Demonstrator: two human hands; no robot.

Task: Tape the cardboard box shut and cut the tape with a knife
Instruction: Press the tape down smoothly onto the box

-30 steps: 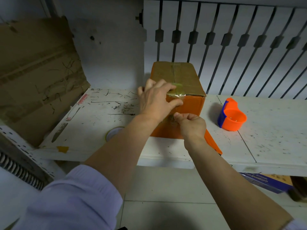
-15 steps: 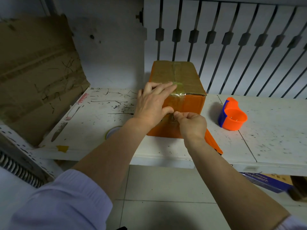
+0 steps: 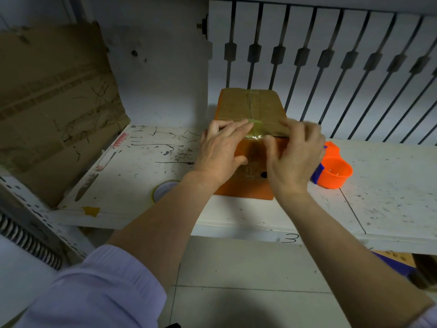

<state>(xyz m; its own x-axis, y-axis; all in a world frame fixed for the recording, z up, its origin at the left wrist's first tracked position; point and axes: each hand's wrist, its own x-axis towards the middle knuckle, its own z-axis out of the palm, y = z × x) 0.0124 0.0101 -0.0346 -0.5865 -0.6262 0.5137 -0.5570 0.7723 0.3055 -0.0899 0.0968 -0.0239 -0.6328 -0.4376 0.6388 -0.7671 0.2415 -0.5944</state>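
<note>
An orange cardboard box with a brown top stands on the white table. A strip of clear tape runs along the top seam and over the near edge. My left hand lies flat on the box's near left corner, fingers spread, thumb on the front face. My right hand rests with spread fingers on the near right corner and front face, slightly blurred. A roll of tape lies on the table, partly hidden under my left forearm. No knife is visible.
An orange and blue tape dispenser sits just right of the box. A large flattened cardboard sheet leans at the left. Slatted white railing stands behind the table. Tiled floor lies below the table's front edge.
My right hand has left the pinched spot on the front face, opened, and moved up onto the box's near right corner. My left hand has flattened over the taped edge.
</note>
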